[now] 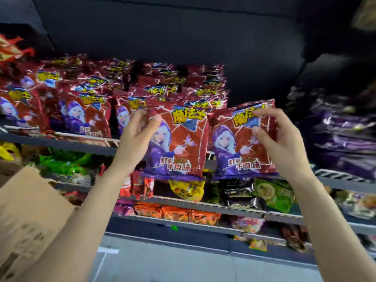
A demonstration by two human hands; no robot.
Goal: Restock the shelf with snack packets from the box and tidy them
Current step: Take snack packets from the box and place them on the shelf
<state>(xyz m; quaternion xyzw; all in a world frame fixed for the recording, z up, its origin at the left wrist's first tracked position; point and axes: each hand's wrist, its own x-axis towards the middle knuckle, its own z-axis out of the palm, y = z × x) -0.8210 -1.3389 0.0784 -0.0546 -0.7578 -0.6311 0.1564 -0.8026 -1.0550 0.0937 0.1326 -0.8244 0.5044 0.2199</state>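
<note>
Shelving (61, 144) filled the view in four visible tiers, grey lips stepping down toward the floor, with a dark panel above the top tier. The top shelf carried red snack packets in roughly four front-facing rows stacked several deep, too blurred to count exactly, and purple packets (343, 137) lay heaped at its right end. Between those two groups a dark gap stood open behind the raised hands. One cardboard box (26, 216) sat at lower left, its torn flap rising beside the left forearm. Two red packets were held upright, side by side and nearly touching, in front of the shelf lip. The left hand (138, 139) pinched the left packet (179, 143) at its upper left edge, thumb on the front. The right hand (282, 141) pinched the right packet (242, 143) along its right edge, fingers curled over the top corner
</note>
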